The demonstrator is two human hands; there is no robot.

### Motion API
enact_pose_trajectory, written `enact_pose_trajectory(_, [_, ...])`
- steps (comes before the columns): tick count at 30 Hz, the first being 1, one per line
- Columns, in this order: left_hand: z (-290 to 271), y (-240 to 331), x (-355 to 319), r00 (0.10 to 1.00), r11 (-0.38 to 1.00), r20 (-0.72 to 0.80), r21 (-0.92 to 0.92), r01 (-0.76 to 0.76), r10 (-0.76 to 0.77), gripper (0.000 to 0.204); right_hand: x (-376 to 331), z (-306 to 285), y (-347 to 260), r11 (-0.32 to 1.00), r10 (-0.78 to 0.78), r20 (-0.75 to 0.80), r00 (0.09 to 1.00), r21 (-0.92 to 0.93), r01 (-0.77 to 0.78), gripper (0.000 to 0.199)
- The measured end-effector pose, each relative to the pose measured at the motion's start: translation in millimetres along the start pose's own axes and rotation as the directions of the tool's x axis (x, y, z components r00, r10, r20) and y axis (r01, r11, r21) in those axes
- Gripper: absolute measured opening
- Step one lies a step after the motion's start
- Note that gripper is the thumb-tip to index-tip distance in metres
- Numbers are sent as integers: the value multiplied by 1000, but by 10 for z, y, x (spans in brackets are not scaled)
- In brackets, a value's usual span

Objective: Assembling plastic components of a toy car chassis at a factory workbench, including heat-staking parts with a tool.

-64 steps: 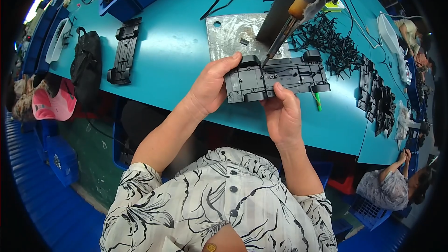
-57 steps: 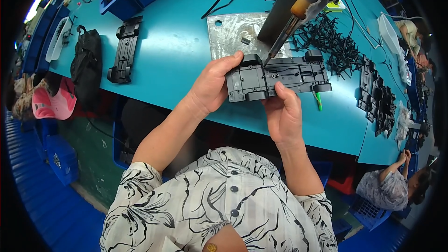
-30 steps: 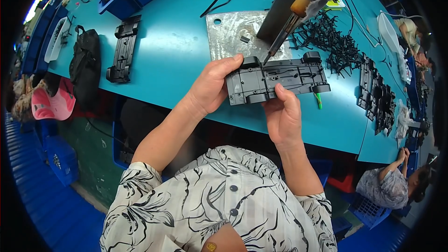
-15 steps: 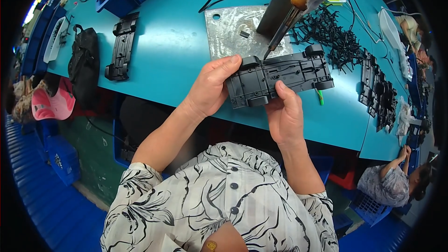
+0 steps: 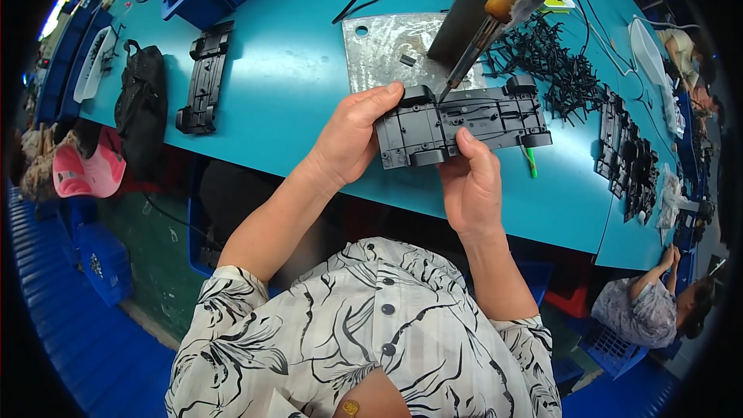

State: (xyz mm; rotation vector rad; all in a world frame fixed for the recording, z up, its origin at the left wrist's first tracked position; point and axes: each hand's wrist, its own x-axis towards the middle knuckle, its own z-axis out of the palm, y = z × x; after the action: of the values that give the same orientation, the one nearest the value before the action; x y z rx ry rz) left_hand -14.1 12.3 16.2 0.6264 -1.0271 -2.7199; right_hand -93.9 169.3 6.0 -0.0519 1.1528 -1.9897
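Between my two hands is a black plastic toy car chassis [image 5: 480, 116], its ribbed side with wheel arches turned up. My left hand [image 5: 352, 131] grips its left end, the thumb on the far corner. My right hand [image 5: 474, 186] holds the near edge, thumb on top near the middle; its other fingers are hidden underneath. A soldering iron [image 5: 476, 46], fixed to a metal post [image 5: 460, 11], slants down so its tip meets the chassis's far edge beside the left wheel arch. Whether the tip presses into the plastic cannot be told.
A scratched metal plate [image 5: 379, 54] lies under the post. Small black parts [image 5: 549, 62] are heaped to its right. More chassis [image 5: 627, 155] stand at far right, and one [image 5: 205, 81] lies left beside a black bag [image 5: 141, 101]. A green pen [image 5: 530, 162] lies near the chassis.
The chassis has tilted slightly in my hands, its near left edge shifting away from me. The iron's tip stays at the far edge. Both hands keep their grip.
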Motion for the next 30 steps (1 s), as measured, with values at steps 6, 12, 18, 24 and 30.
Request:
enact_pose_trajectory(6, [-13,1,17,1000,1000,-3,0,-1,1,33,0,30,-13,1000,-17,21,1000,16,16,30])
enact_pose_trajectory(12, [17,19,20,1000,1000,2,7,-12,12,34,-4,61,-40,1000,-15,32,999,28,14,31])
enact_pose_trajectory(18, [9,28,30,1000,1000,26,-5,-8,8,36,-4,61,-27,999,-26,9,1000,21,25,30])
enact_pose_trajectory(24, [12,25,35,1000,1000,4,-4,-18,18,36,-1,78,-39,1000,-15,33,999,25,14,31])
enact_pose_trajectory(30, [-6,14,32,1000,1000,6,-13,-16,16,35,0,48,-14,1000,0,6,1000,13,0,31])
